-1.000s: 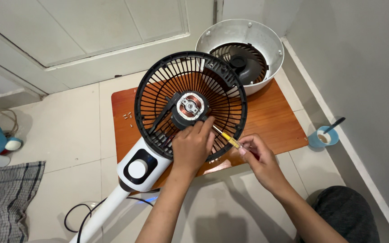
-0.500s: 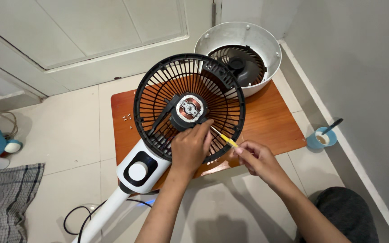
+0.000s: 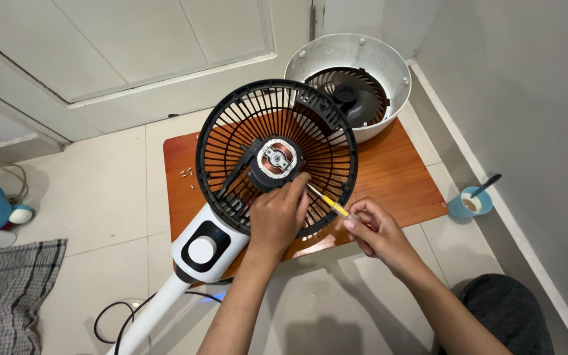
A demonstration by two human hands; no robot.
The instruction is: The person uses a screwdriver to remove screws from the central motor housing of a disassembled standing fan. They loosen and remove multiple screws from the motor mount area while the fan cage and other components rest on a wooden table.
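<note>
My left hand (image 3: 279, 213) rests on the lower part of the black rear fan guard (image 3: 228, 125), fingers curled together against the black motor housing (image 3: 267, 172) at the guard's centre. I cannot tell whether they actually clamp the housing or only press on it, since the back of my hand covers the contact. The motor's copper windings and metal core face upward, exposed.

My right hand (image 3: 376, 230) grips the handle of a small screwdriver with a yellow shaft (image 3: 331, 204), fingers closed around it. The shaft angles up and to the left, and its tip sits just beside my left fingertips, near the motor housing.

The guard is attached to the white fan neck with a round knob (image 3: 200, 248), which runs down to the left off the edge of the low wooden table (image 3: 399, 177). The guard lies over the table's middle.

On the table's far right corner sits the white front housing (image 3: 336, 56), with the black fan blades (image 3: 353, 98) inside it. Several small screws (image 3: 187, 174) lie on the table left of the guard. A blue cup (image 3: 471, 204) with a spoon stands on the tiled floor near the wall.
</note>
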